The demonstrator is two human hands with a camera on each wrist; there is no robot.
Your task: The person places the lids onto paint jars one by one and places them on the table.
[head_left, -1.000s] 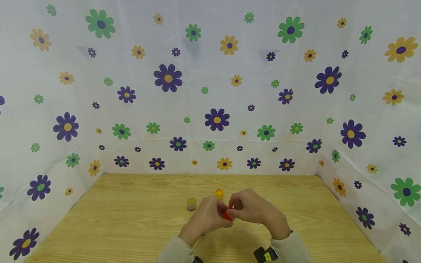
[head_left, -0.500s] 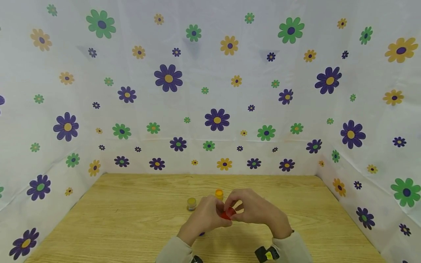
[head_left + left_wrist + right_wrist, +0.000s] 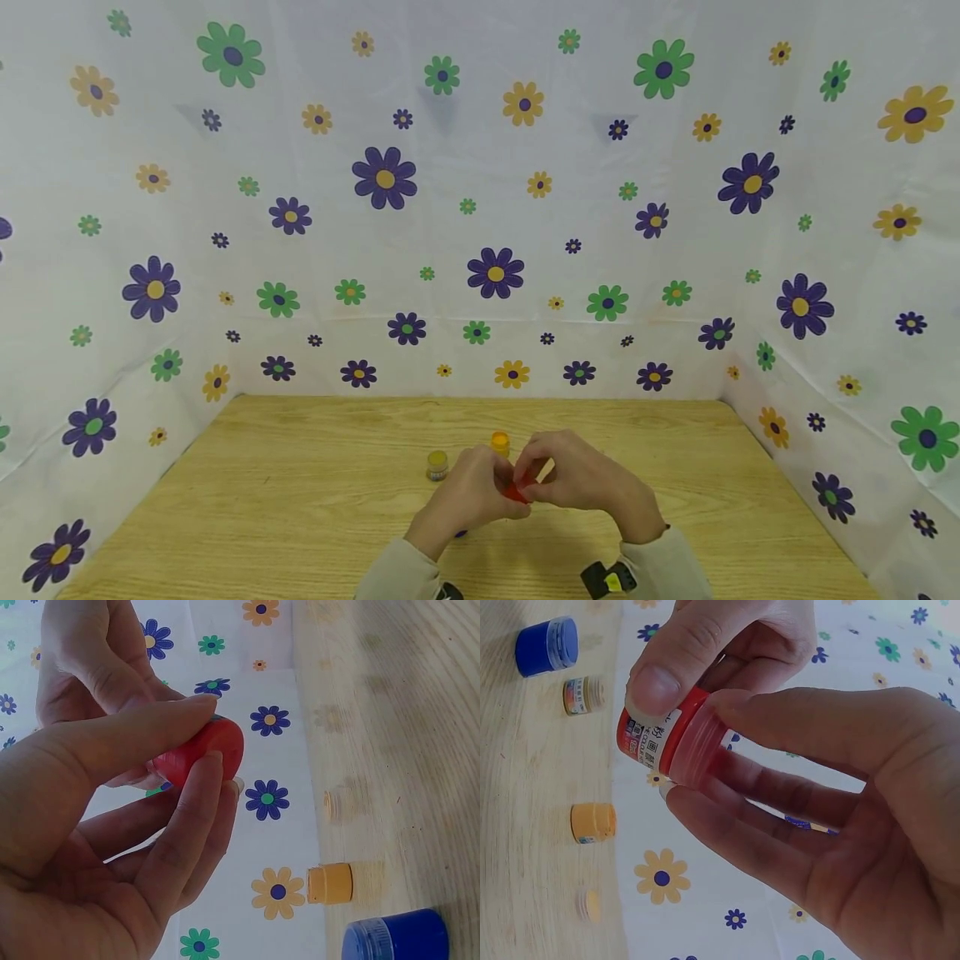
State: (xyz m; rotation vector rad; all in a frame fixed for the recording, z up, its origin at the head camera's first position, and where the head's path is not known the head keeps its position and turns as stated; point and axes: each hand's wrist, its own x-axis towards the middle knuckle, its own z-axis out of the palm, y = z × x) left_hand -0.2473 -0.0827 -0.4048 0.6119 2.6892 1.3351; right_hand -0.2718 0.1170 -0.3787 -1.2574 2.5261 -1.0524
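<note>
Both hands meet above the table around a small red paint jar (image 3: 516, 492). My left hand (image 3: 471, 493) grips the jar's red body, its thumb lying over the white printed label (image 3: 654, 739). The fingers and thumb of my right hand (image 3: 583, 477) hold the translucent screw lid (image 3: 697, 742), which sits on the jar's mouth. Whether the lid's threads are engaged, I cannot tell. The jar is tilted onto its side in the right wrist view. From the left wrist, its rounded red base (image 3: 225, 746) shows between thumb and fingers.
On the wooden table (image 3: 300, 500) stand an orange jar (image 3: 592, 823) without its lid, an olive-yellow jar (image 3: 582, 696) and a blue jar (image 3: 546, 646). A loose lid (image 3: 589, 906) lies near the orange one. Flower-printed cloth (image 3: 435, 233) encloses the back and sides.
The right fingers spread around the lid half a second ago, showing more of it, and have since closed in and turned slightly. The left hand has stayed nearly still.
</note>
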